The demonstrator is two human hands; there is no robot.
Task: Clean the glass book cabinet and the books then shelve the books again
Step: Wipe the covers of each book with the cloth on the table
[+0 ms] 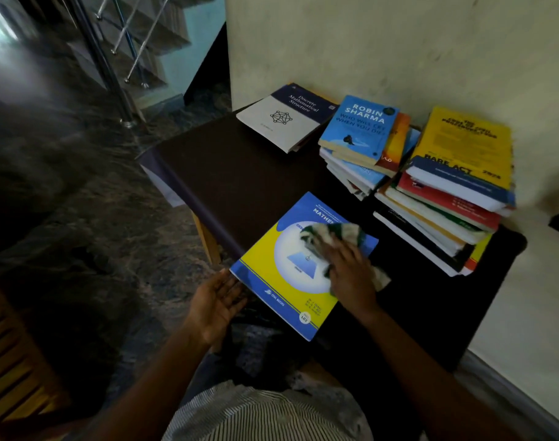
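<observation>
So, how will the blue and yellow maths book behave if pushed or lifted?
The maths book looks a thin paperback, so it would probably bend when lifted by one corner. Its near corner seems to hang past the table, so a push that way might tip it off.

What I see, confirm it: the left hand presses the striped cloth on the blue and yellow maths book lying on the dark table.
Wrong hand. In the head view the right hand presses the striped cloth on the blue and yellow maths book lying on the dark table; the left hand lies open beside the book's left corner.
</observation>
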